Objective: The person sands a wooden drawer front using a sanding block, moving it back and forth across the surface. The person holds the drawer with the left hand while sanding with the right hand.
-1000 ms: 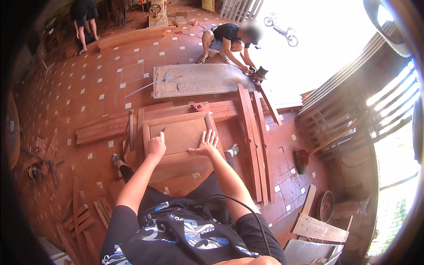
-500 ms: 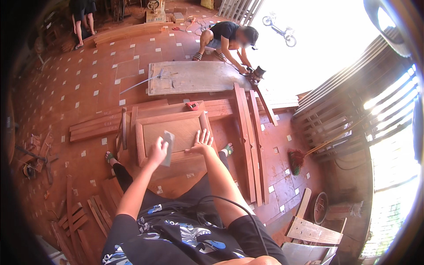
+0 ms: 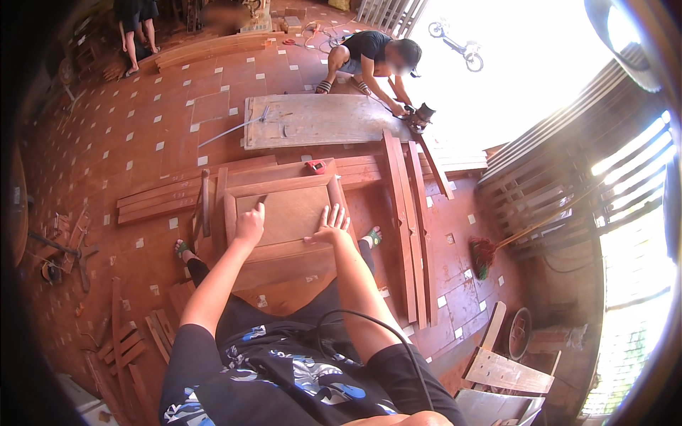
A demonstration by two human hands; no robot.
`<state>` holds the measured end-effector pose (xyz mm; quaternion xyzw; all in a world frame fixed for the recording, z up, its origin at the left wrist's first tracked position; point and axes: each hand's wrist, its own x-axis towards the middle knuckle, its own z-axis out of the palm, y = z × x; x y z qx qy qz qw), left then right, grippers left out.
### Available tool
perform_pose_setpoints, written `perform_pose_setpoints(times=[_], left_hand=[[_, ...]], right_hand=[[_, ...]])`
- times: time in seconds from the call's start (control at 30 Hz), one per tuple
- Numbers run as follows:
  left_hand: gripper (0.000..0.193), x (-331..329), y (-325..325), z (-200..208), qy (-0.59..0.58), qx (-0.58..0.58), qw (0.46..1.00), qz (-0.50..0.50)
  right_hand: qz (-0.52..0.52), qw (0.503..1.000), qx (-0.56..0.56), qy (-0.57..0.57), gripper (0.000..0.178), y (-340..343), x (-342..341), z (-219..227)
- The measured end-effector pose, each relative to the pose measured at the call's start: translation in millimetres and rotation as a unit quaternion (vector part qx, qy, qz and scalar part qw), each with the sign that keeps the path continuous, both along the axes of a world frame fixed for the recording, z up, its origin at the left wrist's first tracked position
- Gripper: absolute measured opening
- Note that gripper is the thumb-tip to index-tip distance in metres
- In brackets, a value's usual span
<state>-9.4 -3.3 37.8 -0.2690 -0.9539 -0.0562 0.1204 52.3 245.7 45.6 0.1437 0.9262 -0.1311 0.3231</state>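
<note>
A framed wooden panel point(image 3: 295, 216), like a cabinet door, lies flat in front of me between my feet. My left hand point(image 3: 249, 226) is closed around a thin, flat grey plate point(image 3: 263, 199) over the left part of the panel. Only a dark edge of that plate shows above my fingers; whether it touches the wood I cannot tell. My right hand point(image 3: 329, 226) lies flat near the panel's right frame piece, fingers spread, holding nothing. A red tape measure point(image 3: 315, 167) sits at the panel's far edge.
Long timber strips point(image 3: 406, 234) lie to the right, with more boards point(image 3: 160, 201) at the left. Beyond is a large pale board point(image 3: 323, 119), where a crouching person point(image 3: 373, 53) handles a power tool point(image 3: 420, 115). A broom point(image 3: 484, 252) stands at the right.
The grey plate showed its broad face before; now it is turned nearly edge-on, and my left hand has moved slightly left and away from me. My right hand stays flat on the panel.
</note>
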Motion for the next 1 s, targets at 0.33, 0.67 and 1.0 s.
perform_pose_setpoints(times=[0.33,0.67,1.0], left_hand=[[0.014,47.1,7.1,31.1,-0.165,0.129,0.974,-0.082],[0.007,-0.5,3.8,25.0,0.016,0.192,0.981,-0.003],[0.011,52.5,21.3,18.9,-0.041,0.182,0.982,-0.013]], right_hand=[[-0.004,1.000,-0.005,-0.007,0.143,-0.3,-3.6,-1.9],[-0.006,1.000,0.005,0.009,0.142,-1.2,-4.3,-7.4],[-0.014,1.000,0.012,-0.005,0.144,1.2,-2.2,-4.4]])
